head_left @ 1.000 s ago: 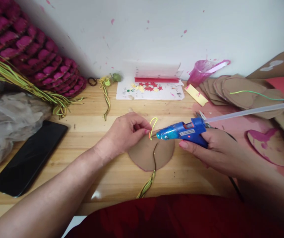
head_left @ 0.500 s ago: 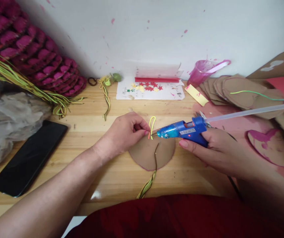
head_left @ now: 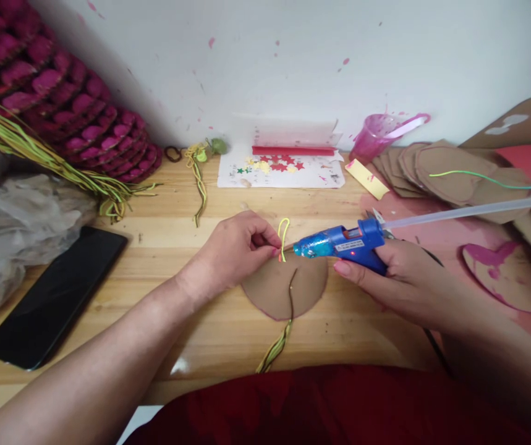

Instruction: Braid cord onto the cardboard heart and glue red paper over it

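Note:
A brown cardboard heart (head_left: 274, 289) lies on the wooden table (head_left: 191, 204) in front of me. A strand of green and yellow cord (head_left: 284, 321) runs down its middle and off its lower tip. My left hand (head_left: 235, 248) pinches a small yellow cord loop (head_left: 284, 235) at the heart's top edge. My right hand (head_left: 399, 278) grips a blue glue gun (head_left: 344, 242), a long clear glue stick (head_left: 473, 207) projecting from its back. The gun's nozzle points left, close to the loop.
A black phone (head_left: 54, 295) lies at the left beside crumpled plastic (head_left: 10, 228). Stacked pink-edged hearts (head_left: 75, 117) and a cord bundle (head_left: 38, 151) sit at the back left. A star sticker sheet (head_left: 279, 168), a pink cup (head_left: 376, 133) and more cardboard hearts (head_left: 450, 173) lie behind and right.
The glue gun's nozzle has drawn back slightly to the right of the yellow loop. My left hand keeps its pinch in the same place.

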A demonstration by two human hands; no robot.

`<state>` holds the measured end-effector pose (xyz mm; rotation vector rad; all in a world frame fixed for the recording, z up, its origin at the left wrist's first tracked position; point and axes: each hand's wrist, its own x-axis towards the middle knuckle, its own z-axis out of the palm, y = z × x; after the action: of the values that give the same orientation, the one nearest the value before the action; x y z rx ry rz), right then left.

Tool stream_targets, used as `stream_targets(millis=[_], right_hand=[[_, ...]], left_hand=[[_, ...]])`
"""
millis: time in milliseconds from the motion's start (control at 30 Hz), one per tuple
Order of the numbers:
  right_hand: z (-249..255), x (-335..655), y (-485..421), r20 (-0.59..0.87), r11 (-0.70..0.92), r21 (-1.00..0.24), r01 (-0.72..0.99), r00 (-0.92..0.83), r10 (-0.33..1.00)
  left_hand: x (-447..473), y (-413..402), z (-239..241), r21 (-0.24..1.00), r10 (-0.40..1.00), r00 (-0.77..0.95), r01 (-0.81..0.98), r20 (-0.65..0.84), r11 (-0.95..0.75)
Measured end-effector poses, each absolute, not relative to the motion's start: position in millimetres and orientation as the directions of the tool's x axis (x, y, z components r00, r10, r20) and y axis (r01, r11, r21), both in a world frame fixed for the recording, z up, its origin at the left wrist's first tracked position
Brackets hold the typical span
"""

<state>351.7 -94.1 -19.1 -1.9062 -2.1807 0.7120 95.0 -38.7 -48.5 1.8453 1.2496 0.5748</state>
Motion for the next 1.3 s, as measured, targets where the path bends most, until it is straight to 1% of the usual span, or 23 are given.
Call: stream_targets(millis=[100, 267, 600, 700, 800, 1067, 1300], right_hand=[[-17.7, 351.9, -93.8, -0.200, 0.065, -0.466, 0.883, -0.177, 0.964], [-16.1, 352.6, -93.9, -0.226, 0.022, -0.455, 0.890, -0.139, 0.964], [-19.4, 353.1, -94.7, -0.198, 0.046, -0.450, 0.892, -0.150, 0.969], [-16.3, 354.6, -94.3, -0.209, 0.040, -0.441, 0.896, -0.146, 0.967], [-14.8, 354.7, -94.9, -0.222, 0.048, -0.454, 0.890, -0.166, 0.961], [-15.4, 352.5, -95.9, -0.187, 0.092, -0.489, 0.868, -0.207, 0.960], [-13.4, 354.5, -95.0, -0.172, 0.117, -0.504, 0.856, -0.233, 0.957]], left_hand=[[94.8, -39.1, -48.4, 0.823, 0.911, 0.407, 0.537, -0.065, -0.182], [94.9, -39.6, -49.3, 0.823, 0.916, 0.396, 0.540, -0.062, -0.177], [95.2, -39.1, -49.6, 0.823, 0.916, 0.396, 0.542, -0.068, -0.173], [94.4, -38.4, -49.8, 0.826, 0.912, 0.405, 0.537, -0.072, -0.173], [94.3, -38.2, -49.4, 0.822, 0.914, 0.400, 0.540, -0.061, -0.182], [93.4, -38.9, -48.9, 0.830, 0.907, 0.419, 0.522, -0.049, -0.197], [90.6, -37.3, -47.9, 0.845, 0.887, 0.457, 0.501, -0.074, -0.187]])
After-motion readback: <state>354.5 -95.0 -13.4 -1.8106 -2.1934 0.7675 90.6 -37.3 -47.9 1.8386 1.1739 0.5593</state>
